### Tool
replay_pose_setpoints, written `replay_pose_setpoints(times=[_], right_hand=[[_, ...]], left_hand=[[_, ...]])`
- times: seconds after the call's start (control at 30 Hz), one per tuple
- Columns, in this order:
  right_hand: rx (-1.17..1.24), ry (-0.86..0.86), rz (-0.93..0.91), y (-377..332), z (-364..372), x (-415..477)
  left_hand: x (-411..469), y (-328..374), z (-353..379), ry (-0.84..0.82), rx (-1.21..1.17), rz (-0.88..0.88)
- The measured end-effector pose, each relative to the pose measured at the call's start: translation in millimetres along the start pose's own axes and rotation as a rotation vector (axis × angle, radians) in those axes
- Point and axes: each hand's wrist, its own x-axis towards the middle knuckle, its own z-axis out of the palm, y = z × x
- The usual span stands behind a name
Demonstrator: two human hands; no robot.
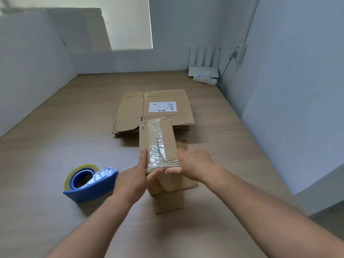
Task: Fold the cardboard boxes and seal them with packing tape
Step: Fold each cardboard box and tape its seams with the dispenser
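A small folded cardboard box (158, 140) stands upright in the middle of the table, with wrinkled clear tape over its top. My left hand (133, 180) holds its near left corner, forefinger straight along the left edge and thumb under the near end. My right hand (193, 164) grips the near right corner, thumb on the near edge. The box's lower flaps (168, 201) splay open below my hands. A blue tape dispenser (89, 183) with a roll of clear tape lies on the table to the left, apart from my left hand.
A stack of flattened cardboard boxes (154, 108) with a white shipping label lies just behind the box. A white router (202, 69) and a power strip (205, 80) sit in the far right corner. White walls enclose the wooden table (55, 142) on three sides.
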Motion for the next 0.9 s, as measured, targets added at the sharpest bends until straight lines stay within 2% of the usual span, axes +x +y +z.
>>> replay_pose_setpoints(times=[0.13, 0.27, 0.5, 0.63, 0.9], right_hand=[[0.082, -0.039, -0.133, 22.3, 6.3, -7.0], [0.136, -0.082, -0.204, 28.3, 12.3, -11.6], [0.203, -0.159, -0.180, 35.0, 12.2, -14.6], [0.161, -0.264, -0.170, 39.9, 0.8, -12.4], [0.032, -0.023, -0.341, 39.4, -14.1, -4.3]], left_hand=[[6.6, -9.2, -3.6, -0.074, 0.075, 0.072], [5.3, -19.9, -9.2, -0.191, -0.048, 0.147], [-3.0, -25.8, -24.2, -0.266, -0.158, 0.197], [-6.1, -22.0, -28.8, -0.222, -0.075, 0.178], [-3.0, -18.3, -29.2, -0.216, 0.010, 0.184]])
